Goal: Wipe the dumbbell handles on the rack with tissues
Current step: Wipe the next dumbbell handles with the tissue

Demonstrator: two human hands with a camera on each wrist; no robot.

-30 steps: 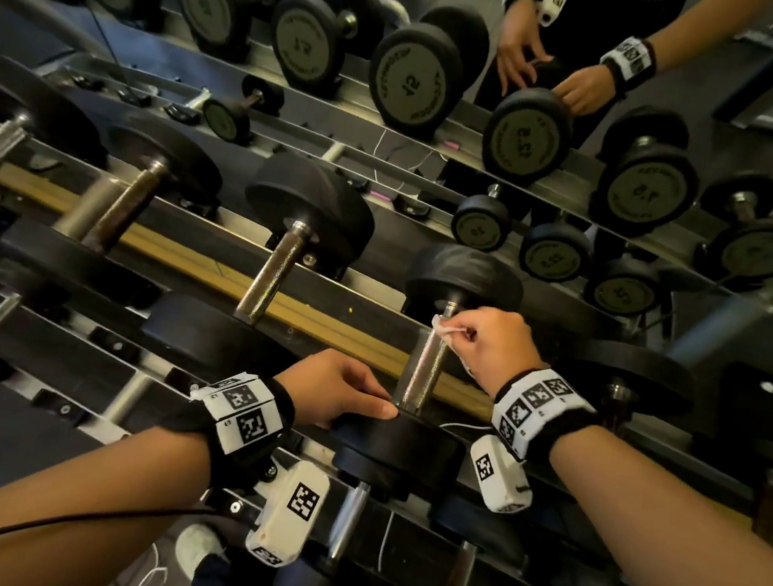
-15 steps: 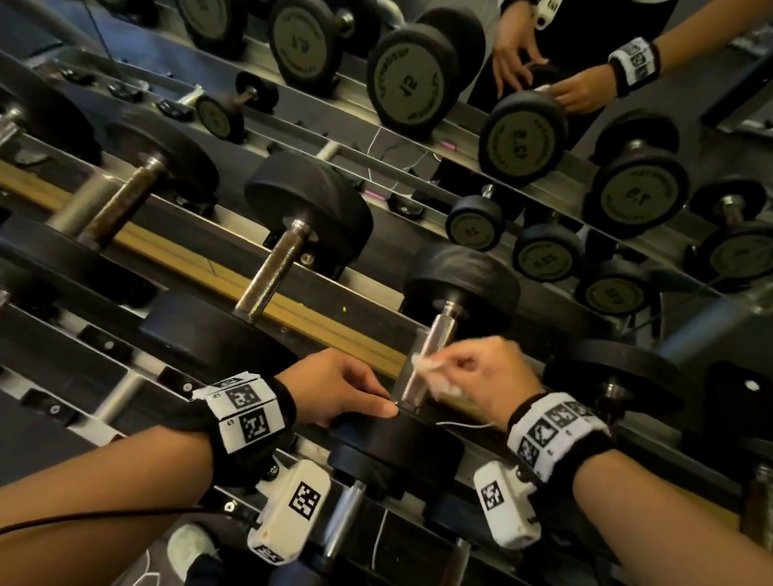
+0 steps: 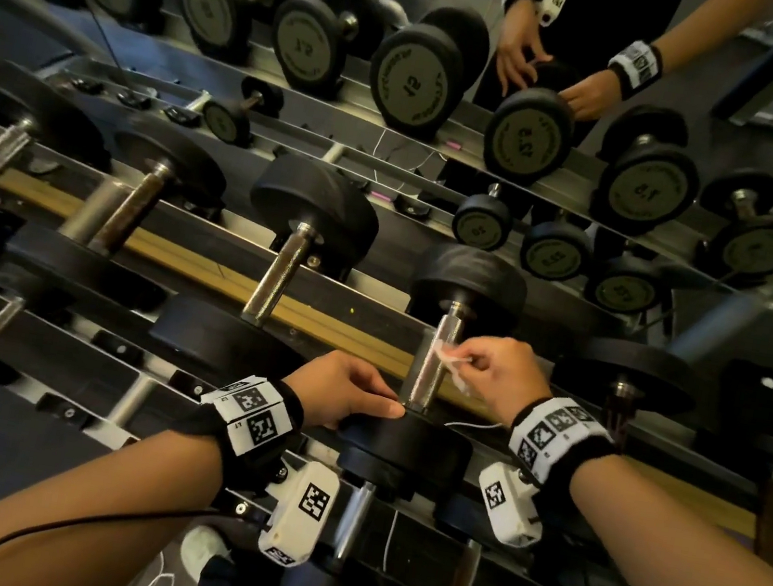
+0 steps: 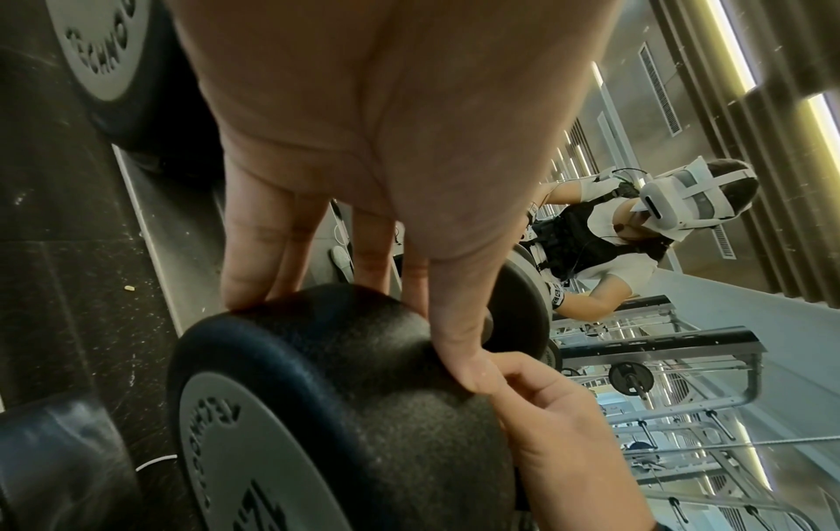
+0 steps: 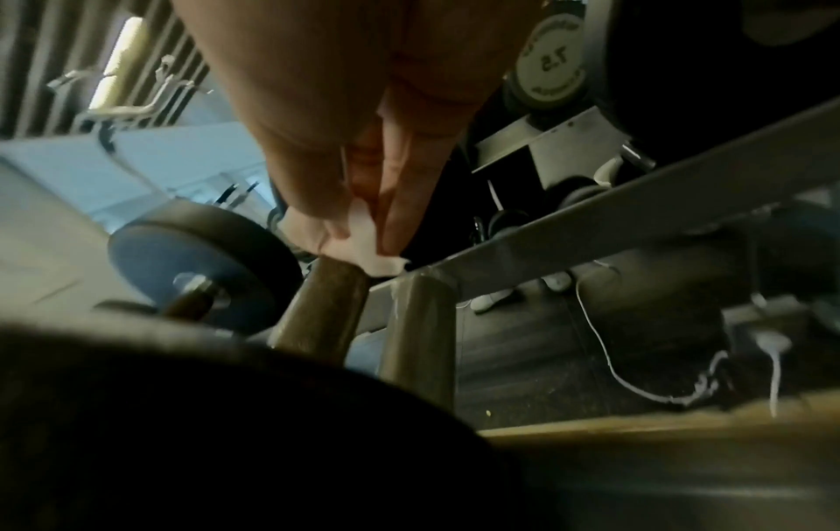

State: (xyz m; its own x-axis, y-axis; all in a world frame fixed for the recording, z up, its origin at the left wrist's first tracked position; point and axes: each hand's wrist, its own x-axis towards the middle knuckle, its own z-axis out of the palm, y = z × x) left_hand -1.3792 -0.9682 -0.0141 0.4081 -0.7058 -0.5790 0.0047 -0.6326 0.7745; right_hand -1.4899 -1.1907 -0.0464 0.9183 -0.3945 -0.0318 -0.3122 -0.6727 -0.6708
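Observation:
A black dumbbell with a steel handle [image 3: 432,361] lies on the rack [image 3: 206,264] in front of me. My right hand [image 3: 496,368] pinches a small white tissue [image 3: 446,354] against the middle of that handle; the right wrist view shows the tissue [image 5: 363,248] held between thumb and fingers on top of the handle [image 5: 318,309]. My left hand [image 3: 348,395] rests on the near weight head [image 3: 406,443], its fingers [image 4: 254,258] draped over the black rim [image 4: 327,359] and the thumb lying along it.
More dumbbells [image 3: 281,276] lie side by side on the rack to the left and right [image 3: 623,381]. A mirror behind shows the reflected dumbbells [image 3: 418,77] and my own reflection [image 3: 580,45]. A white cable [image 3: 470,425] lies under the handle.
My right hand slid the tissue down the handle toward the near head, then back up to the middle. The left hand has stayed on the near weight head.

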